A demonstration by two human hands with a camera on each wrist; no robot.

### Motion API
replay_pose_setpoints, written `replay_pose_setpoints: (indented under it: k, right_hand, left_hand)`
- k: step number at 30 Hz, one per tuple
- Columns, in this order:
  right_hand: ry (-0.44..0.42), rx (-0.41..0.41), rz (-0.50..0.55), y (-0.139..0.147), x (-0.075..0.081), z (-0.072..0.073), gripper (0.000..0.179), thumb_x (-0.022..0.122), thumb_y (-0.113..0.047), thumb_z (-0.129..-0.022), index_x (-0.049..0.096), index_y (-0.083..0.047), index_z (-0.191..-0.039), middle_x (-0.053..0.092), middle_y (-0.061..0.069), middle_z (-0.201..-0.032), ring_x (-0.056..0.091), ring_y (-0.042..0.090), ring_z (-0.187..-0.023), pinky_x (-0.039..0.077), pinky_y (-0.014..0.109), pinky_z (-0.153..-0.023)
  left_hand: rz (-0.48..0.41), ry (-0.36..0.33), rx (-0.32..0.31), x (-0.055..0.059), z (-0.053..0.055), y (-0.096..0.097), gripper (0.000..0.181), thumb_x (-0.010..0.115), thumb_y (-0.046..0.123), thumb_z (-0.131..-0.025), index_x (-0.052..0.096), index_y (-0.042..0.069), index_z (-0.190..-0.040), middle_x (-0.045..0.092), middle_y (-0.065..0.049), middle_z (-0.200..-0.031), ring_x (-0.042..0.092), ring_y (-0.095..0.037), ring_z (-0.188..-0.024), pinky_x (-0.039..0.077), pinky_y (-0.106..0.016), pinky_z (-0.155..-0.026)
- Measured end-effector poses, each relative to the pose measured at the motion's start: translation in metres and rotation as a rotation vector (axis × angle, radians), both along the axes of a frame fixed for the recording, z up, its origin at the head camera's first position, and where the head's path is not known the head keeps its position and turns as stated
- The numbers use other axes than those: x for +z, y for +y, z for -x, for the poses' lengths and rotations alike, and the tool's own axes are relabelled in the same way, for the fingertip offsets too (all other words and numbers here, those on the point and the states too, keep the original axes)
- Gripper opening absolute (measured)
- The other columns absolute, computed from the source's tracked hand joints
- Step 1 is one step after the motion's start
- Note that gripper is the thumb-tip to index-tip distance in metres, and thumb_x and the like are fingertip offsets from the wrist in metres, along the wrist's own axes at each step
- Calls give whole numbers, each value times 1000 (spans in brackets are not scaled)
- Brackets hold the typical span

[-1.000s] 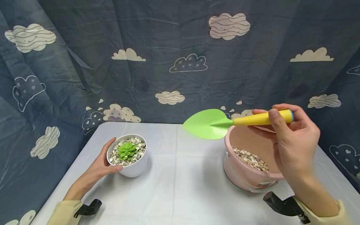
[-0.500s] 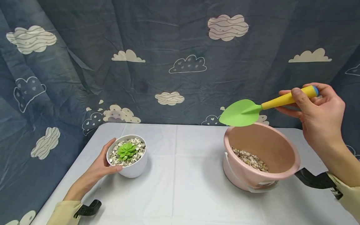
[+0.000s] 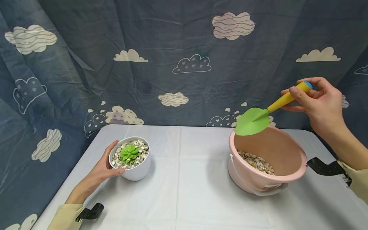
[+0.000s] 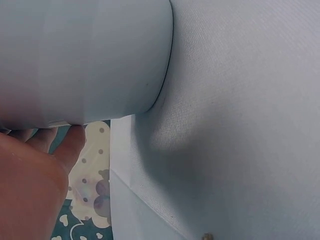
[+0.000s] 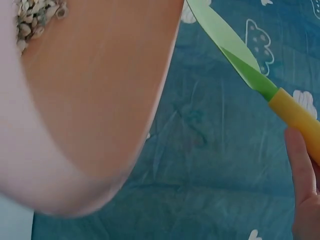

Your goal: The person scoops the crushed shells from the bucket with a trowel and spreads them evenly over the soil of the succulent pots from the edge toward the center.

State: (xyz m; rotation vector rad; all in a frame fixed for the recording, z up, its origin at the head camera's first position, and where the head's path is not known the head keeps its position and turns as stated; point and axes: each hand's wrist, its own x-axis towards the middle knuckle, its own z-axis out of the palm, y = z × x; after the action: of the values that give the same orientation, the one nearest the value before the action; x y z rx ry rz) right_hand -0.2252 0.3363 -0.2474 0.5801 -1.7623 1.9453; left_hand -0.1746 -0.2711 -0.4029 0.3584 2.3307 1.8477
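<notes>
A white pot (image 3: 137, 172) on the left of the table holds pale gravel and a small green succulent (image 3: 130, 154). My left hand (image 3: 99, 174) grips this pot from its left side, thumb at the near rim and fingers round the back. On the right stands a pink bucket (image 3: 250, 179) with a heap of gravel (image 3: 256, 162) at its bottom left. Above the bucket's right rim, my right hand (image 3: 323, 103) pinches the yellow handle of a garden trowel (image 3: 253, 121). Its green blade slants down to the left over the bucket's far rim.
A white cloth covers the table (image 3: 178, 198) between pot and bucket. Dark blue fabric (image 3: 172, 38) with cloud prints hangs behind and at both sides. The bucket's pale carrying handle (image 3: 270, 191) hangs down its front. A small crumb (image 4: 207, 236) lies on the cloth in the left wrist view.
My right hand has carried the trowel up and to the right, over the bucket, and its blade now tips further down. The left hand and pot have stayed in place.
</notes>
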Motion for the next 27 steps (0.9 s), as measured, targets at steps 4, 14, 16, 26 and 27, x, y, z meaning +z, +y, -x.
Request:
replay_pose_setpoints:
  k: [4, 14, 16, 26, 27]
  right_hand:
    - [-58, 7, -96, 7, -2, 4, 30, 63, 11, -90, 54, 4, -118, 70, 14, -100, 71, 18, -90, 55, 31, -59]
    - [-236, -164, -633, 3, -29, -1, 31, 71, -10, -91, 60, -4, -120, 67, -5, -100, 68, 5, -85, 57, 32, -60]
    - [-266, -180, -695, 2, -35, -3, 34, 73, -16, -90, 60, -6, -120, 65, -7, -101, 67, 3, -84, 57, 31, -61]
    - [-295, -71, -808, -1, -59, -13, 45, 76, -16, -88, 55, -9, -127, 60, 18, -113, 68, 4, -86, 57, 37, -60]
    - [-287, -66, -806, -1, -61, -13, 46, 77, -15, -87, 54, -9, -126, 59, 18, -113, 68, 4, -86, 57, 37, -60]
  left_hand:
    - [-6, 0, 1, -1, 0, 0, 103, 73, 5, -84, 3, 18, -159, 8, -18, -159, 15, -40, -142, 38, -14, -91]
    - [-6, -7, 4, -1, 0, 0, 103, 73, 5, -84, 3, 19, -159, 7, -18, -159, 15, -39, -142, 38, -13, -92]
    - [-6, -14, 6, -1, 0, 1, 103, 73, 5, -84, 3, 19, -159, 7, -17, -159, 14, -39, -142, 37, -13, -92]
    - [-7, -17, 10, -1, -2, 2, 102, 73, 5, -85, 4, 23, -159, 7, -17, -159, 15, -39, -142, 37, -13, -92]
    - [-6, -18, 12, -1, -2, 2, 102, 73, 5, -85, 4, 23, -159, 7, -17, -159, 15, -39, -142, 37, -13, -92]
